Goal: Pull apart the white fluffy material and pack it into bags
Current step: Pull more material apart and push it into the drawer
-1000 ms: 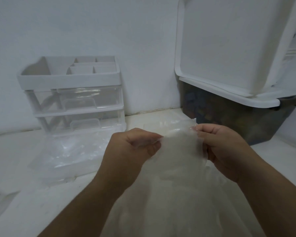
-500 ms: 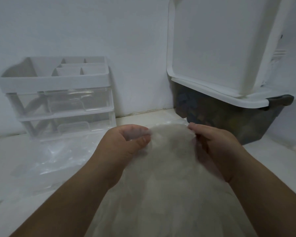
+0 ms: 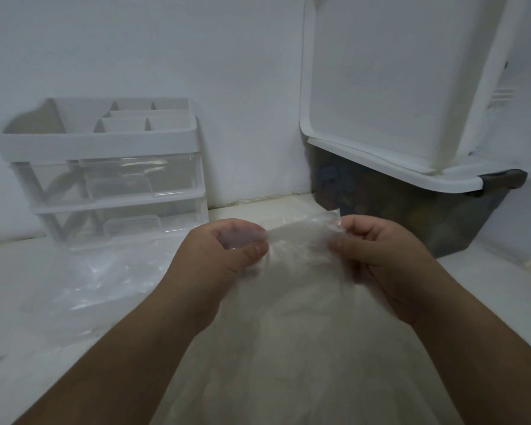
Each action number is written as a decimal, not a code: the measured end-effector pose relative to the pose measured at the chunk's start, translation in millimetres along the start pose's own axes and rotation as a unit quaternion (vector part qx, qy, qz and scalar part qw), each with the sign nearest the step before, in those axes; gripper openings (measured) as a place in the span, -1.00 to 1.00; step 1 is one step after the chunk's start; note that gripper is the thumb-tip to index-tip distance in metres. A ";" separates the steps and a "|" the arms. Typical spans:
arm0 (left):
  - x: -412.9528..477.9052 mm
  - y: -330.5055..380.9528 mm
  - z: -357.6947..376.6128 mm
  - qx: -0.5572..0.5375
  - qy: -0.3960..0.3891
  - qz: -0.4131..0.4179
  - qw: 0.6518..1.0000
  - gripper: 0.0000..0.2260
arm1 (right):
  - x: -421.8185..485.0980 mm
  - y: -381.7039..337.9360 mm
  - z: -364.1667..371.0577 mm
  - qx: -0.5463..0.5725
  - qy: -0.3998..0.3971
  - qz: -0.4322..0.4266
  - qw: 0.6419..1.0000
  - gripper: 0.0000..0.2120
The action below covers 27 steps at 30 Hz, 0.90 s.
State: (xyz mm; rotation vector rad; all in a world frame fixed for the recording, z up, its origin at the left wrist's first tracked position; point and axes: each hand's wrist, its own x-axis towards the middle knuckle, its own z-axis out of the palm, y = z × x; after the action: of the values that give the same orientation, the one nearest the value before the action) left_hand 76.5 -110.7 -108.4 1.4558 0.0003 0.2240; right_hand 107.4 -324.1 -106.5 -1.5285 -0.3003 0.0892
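Note:
A clear plastic bag (image 3: 301, 240) filled with white fluffy material (image 3: 292, 338) lies between my arms and fills the lower middle of the view. My left hand (image 3: 218, 265) pinches the bag's top edge on the left, thumb against curled fingers. On the right, my right hand (image 3: 383, 256) pinches the same edge, where the plastic bunches up at my fingertips. The bag's bottom runs out of the frame.
A white drawer organiser (image 3: 105, 167) with clear drawers stands at the back left against the wall. Loose clear plastic bags (image 3: 98, 280) lie in front of it. A dark storage bin (image 3: 411, 210) with a white lid, another lid leaning on it, sits at the back right.
My hands have stayed at the bag's top edge. The plastic at my right fingertips has bunched up and lifted a little. The view has shifted slightly.

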 end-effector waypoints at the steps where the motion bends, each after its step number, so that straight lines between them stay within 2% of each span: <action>1: 0.1 0.0 0.0 0.000 -0.003 0.001 1.000 -0.80 | 0.2 -0.1 0.5 -0.017 0.018 0.002 1.000 -0.94; 6: 0.5 -0.4 -1.1 0.000 -0.016 0.004 1.000 -0.75 | 1.8 1.7 2.0 -0.005 0.069 0.030 0.997 -0.75; 9: 0.8 -1.1 -1.8 0.001 -0.016 0.005 1.000 -0.74 | 3.1 2.1 2.7 -0.003 0.072 0.035 0.997 -0.74; 11: 0.9 -1.7 -2.1 -0.010 -0.013 0.002 1.000 -0.78 | 2.7 0.4 1.2 0.010 0.054 0.028 0.998 -0.79; 14: 1.4 -2.0 -2.6 -0.036 -0.017 -0.010 0.999 -0.86 | -0.6 -1.6 -2.7 0.060 -0.022 0.025 0.998 -0.64; 17: 1.2 -0.5 -3.2 -0.046 -0.027 -0.013 0.998 -0.91 | -2.4 0.2 -0.4 0.018 -0.048 0.002 0.999 -0.70; 20: 0.1 0.0 -2.9 -0.020 -0.039 -0.013 0.999 -0.88 | -1.3 2.4 1.4 -0.028 -0.010 -0.013 0.999 -0.90; 24: 0.0 -2.1 -1.3 0.011 -0.028 -0.016 0.999 -0.79 | -0.4 1.5 4.6 -0.036 0.041 -0.007 0.998 -0.77; 27: 1.7 -5.2 -1.7 0.017 0.010 -0.018 1.000 -0.76 | -1.5 0.9 6.5 -0.030 0.036 -0.002 0.999 -0.67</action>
State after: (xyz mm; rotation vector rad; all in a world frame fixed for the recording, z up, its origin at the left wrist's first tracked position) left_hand 78.7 -109.3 -113.5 1.4854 0.0473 0.2109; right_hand 104.5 -318.2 -107.6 -1.5865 -0.2508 0.0208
